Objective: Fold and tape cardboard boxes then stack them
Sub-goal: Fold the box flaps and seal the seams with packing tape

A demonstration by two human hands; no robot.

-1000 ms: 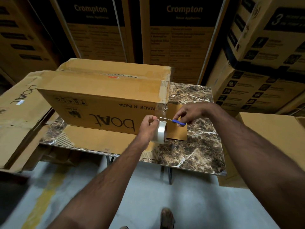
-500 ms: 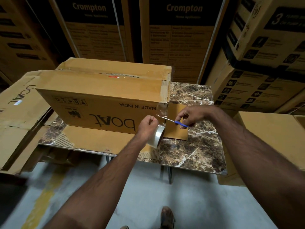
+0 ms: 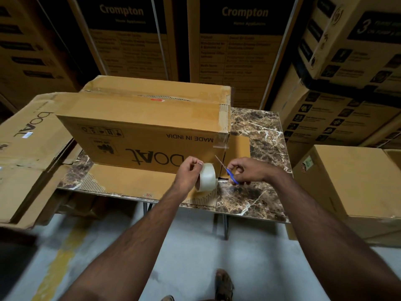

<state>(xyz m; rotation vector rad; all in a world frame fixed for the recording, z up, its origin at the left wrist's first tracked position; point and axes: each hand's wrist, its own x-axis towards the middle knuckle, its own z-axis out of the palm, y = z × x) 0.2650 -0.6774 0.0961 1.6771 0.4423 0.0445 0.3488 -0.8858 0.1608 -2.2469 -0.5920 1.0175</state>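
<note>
Our left hand [image 3: 188,173] grips the tape roll [image 3: 206,177] while our right hand [image 3: 245,171] pinches blue-handled scissors [image 3: 227,171] (blades pointing up-left) just beside it. Behind both hands, the taped cardboard box [image 3: 147,135] sits on the marble worktop [image 3: 258,127].

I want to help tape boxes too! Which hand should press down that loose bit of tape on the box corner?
Probably the right hand. It sits just below the loose tape end at the box corner, though its grip holds scissors. The left hand is further left, gripping the tape roll.
</note>
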